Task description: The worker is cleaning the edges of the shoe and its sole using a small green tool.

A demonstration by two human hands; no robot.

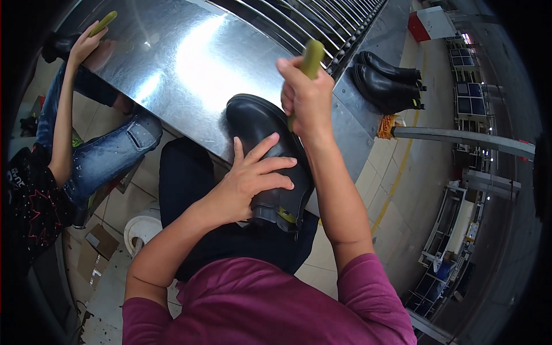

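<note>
A black ankle boot lies with its toe on the metal table edge and its shaft over my lap. My left hand holds the boot down, its fingers spread across the upper and ankle. A yellow-green patch shows near the boot's top opening. My right hand is closed in a fist around an olive-yellow stick-like tool, raised beside the boot. The tool's rounded upper end sticks out above my fist. Its lower end shows beneath the fist, close to the boot; whether it touches cannot be told.
The shiny metal table reaches ahead, with a roller conveyor behind. Several black boots stand at right, near a metal bar. On the left, a co-worker's hand holds a similar olive tool. A white bucket stands below.
</note>
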